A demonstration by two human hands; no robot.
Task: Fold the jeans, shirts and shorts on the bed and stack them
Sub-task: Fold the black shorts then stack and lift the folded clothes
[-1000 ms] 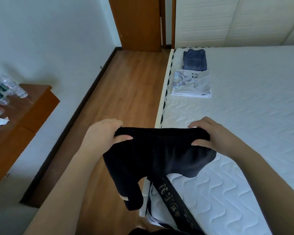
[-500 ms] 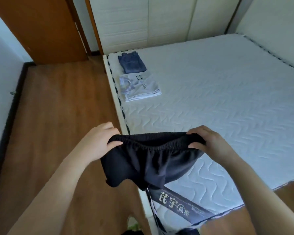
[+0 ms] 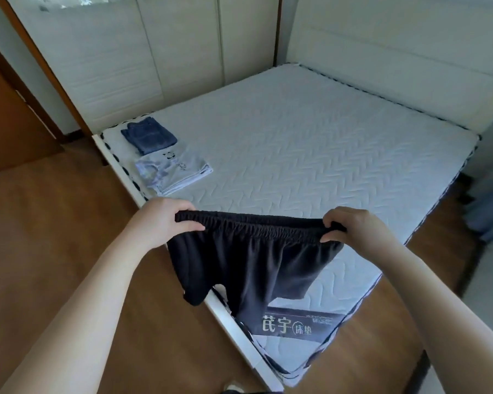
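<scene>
Bottom of frame: both forearms reach fwd & up toward mid-frame. Left hand (image 3: 165, 220) & right hand (image 3: 353, 227) each pinch one end of the elastic waistband of the black shorts (image 3: 251, 260), fingers curled over the band, thumbs underneath. Shorts hang in the air at centre frame, spread wide, legs dangling over the near corner of the bed (image 3: 310, 155).

Step in hand, prob.: shorts opened out, ready to fold. Next move likely needs laying them flat on the mattress, then folding in half.

Further back, upper left: folded white shirt (image 3: 174, 172), w/ folded jeans (image 3: 149, 135) just beyond, near the bed edge.
</scene>
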